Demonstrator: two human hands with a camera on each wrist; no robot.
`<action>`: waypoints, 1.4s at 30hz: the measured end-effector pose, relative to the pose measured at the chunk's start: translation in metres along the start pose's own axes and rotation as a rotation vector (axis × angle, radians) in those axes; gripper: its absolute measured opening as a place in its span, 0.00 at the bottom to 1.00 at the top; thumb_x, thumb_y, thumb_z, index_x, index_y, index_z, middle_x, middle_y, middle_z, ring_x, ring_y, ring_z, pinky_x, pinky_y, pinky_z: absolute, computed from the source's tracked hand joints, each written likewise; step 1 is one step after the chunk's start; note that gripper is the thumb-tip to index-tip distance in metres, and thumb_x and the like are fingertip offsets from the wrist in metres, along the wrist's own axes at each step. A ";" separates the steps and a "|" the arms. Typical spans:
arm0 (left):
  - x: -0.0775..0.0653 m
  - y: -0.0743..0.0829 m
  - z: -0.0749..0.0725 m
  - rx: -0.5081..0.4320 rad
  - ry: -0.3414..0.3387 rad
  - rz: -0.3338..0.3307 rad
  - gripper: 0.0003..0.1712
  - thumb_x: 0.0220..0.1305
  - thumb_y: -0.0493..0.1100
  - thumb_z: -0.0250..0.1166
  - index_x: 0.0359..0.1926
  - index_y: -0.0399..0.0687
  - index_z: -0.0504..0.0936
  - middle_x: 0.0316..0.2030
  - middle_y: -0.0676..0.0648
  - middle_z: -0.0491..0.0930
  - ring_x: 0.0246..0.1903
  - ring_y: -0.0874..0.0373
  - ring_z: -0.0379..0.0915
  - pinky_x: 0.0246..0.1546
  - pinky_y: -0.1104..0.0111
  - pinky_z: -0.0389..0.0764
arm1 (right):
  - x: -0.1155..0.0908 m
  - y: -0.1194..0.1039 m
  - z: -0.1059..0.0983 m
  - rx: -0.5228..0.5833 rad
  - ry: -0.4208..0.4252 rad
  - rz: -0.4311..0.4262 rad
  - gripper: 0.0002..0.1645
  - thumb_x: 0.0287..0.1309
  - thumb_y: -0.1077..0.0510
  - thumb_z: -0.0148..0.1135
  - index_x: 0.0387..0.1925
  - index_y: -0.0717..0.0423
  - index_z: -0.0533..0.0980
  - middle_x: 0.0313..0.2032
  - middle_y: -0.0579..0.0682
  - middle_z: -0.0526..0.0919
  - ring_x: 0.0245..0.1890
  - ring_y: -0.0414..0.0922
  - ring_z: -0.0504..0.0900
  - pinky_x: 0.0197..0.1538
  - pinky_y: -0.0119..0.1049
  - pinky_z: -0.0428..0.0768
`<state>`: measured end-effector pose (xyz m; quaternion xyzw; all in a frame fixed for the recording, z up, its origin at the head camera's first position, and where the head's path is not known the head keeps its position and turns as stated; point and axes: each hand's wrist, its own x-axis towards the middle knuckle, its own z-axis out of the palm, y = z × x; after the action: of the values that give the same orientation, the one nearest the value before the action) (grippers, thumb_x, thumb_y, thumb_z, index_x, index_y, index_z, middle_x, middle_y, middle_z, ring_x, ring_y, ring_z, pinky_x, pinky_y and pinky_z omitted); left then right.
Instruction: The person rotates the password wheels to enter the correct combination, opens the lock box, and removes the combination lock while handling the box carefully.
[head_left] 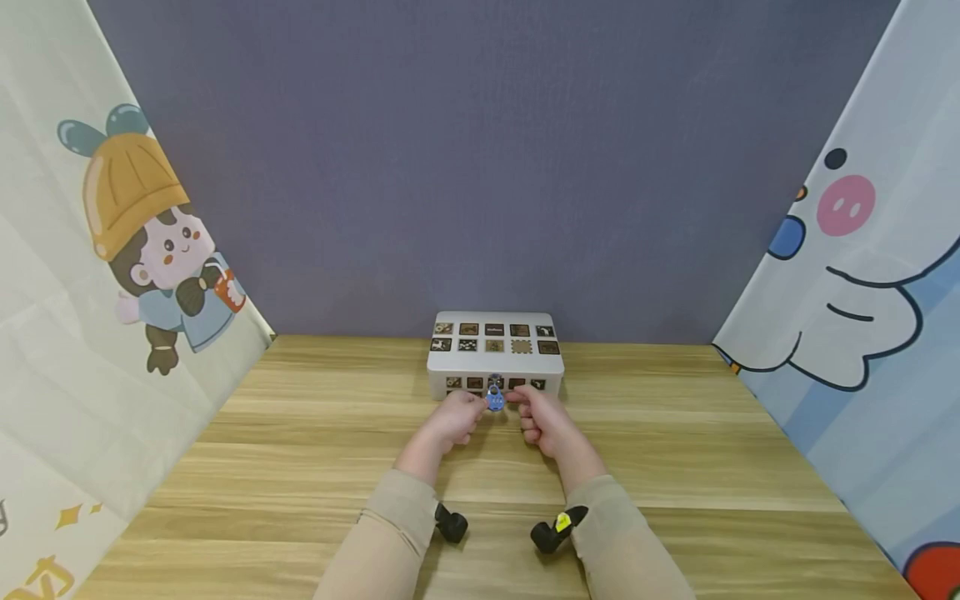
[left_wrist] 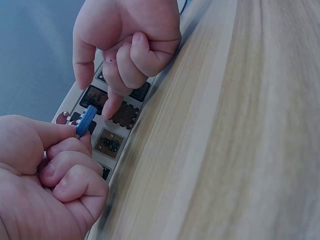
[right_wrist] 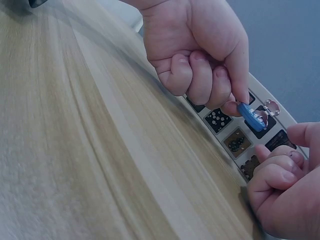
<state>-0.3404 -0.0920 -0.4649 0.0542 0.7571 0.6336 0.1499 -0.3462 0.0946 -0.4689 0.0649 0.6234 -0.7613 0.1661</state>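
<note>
A white box (head_left: 495, 363) printed with small dark square pictures stands on the wooden table against the back panel. At the middle of its front is a metal clasp (right_wrist: 272, 106), and a small blue combination padlock (head_left: 495, 400) is right in front of it. My left hand (head_left: 457, 417) pinches the padlock's side between thumb and forefinger, its other fingers folded. Number dials line the edge of the padlock (right_wrist: 253, 117). Just right of the padlock, my right hand (head_left: 546, 421) holds nothing; its thumb and forefinger reach out apart, the other fingers curled.
The wooden table (head_left: 300, 467) runs back to a grey panel (head_left: 487, 167). Printed curtains hang along the left (head_left: 45, 292) and right (head_left: 885, 333) sides. Black camera mounts (head_left: 452, 525) sit at both wrists, by the beige sleeves.
</note>
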 end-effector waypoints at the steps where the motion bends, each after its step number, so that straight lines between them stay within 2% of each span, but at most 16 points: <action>1: 0.000 0.000 0.000 0.000 0.000 -0.001 0.20 0.77 0.42 0.54 0.23 0.49 0.68 0.14 0.56 0.59 0.14 0.64 0.52 0.14 0.74 0.58 | 0.000 0.000 0.000 0.003 0.000 0.003 0.25 0.71 0.49 0.50 0.57 0.65 0.74 0.18 0.38 0.58 0.13 0.33 0.52 0.15 0.24 0.51; 13: 0.000 -0.001 0.000 -0.027 -0.014 0.001 0.16 0.76 0.42 0.54 0.30 0.39 0.72 0.15 0.57 0.59 0.14 0.65 0.51 0.13 0.74 0.57 | 0.000 0.001 0.000 -0.035 -0.042 -0.017 0.26 0.69 0.49 0.58 0.57 0.65 0.75 0.17 0.39 0.60 0.13 0.33 0.53 0.15 0.24 0.52; 18: -0.001 0.000 0.000 -0.039 -0.017 -0.001 0.15 0.77 0.42 0.54 0.32 0.36 0.72 0.15 0.56 0.59 0.14 0.65 0.51 0.13 0.75 0.56 | -0.002 0.000 0.003 -0.053 -0.058 -0.026 0.15 0.65 0.50 0.63 0.39 0.60 0.77 0.16 0.39 0.61 0.13 0.33 0.55 0.15 0.25 0.53; 22: -0.001 0.000 0.000 -0.038 -0.014 0.005 0.15 0.77 0.42 0.54 0.30 0.39 0.71 0.15 0.56 0.60 0.14 0.65 0.51 0.13 0.75 0.56 | -0.002 0.001 0.005 -0.079 -0.061 -0.044 0.14 0.63 0.51 0.66 0.30 0.56 0.75 0.16 0.40 0.61 0.13 0.34 0.56 0.14 0.25 0.54; 28: -0.001 0.000 0.000 -0.033 -0.010 0.002 0.16 0.76 0.42 0.54 0.27 0.43 0.70 0.15 0.56 0.59 0.13 0.65 0.52 0.13 0.75 0.56 | -0.001 0.005 0.008 -0.122 -0.072 -0.078 0.10 0.66 0.54 0.63 0.35 0.58 0.78 0.17 0.41 0.62 0.13 0.34 0.55 0.14 0.26 0.55; 35: 0.000 -0.001 0.000 -0.031 -0.007 0.005 0.16 0.76 0.42 0.55 0.36 0.32 0.75 0.15 0.56 0.60 0.14 0.65 0.52 0.13 0.75 0.57 | 0.000 0.008 0.011 -0.153 -0.070 -0.114 0.09 0.66 0.57 0.61 0.35 0.61 0.78 0.15 0.40 0.60 0.12 0.34 0.55 0.14 0.26 0.55; 42: -0.001 -0.001 0.000 -0.040 0.000 0.004 0.16 0.76 0.42 0.55 0.40 0.29 0.76 0.16 0.56 0.60 0.14 0.65 0.52 0.13 0.75 0.57 | 0.000 0.010 0.014 -0.165 -0.059 -0.124 0.10 0.65 0.58 0.60 0.37 0.63 0.78 0.14 0.40 0.60 0.11 0.34 0.54 0.13 0.26 0.55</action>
<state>-0.3394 -0.0920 -0.4654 0.0526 0.7441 0.6490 0.1496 -0.3410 0.0795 -0.4748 -0.0102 0.6817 -0.7177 0.1416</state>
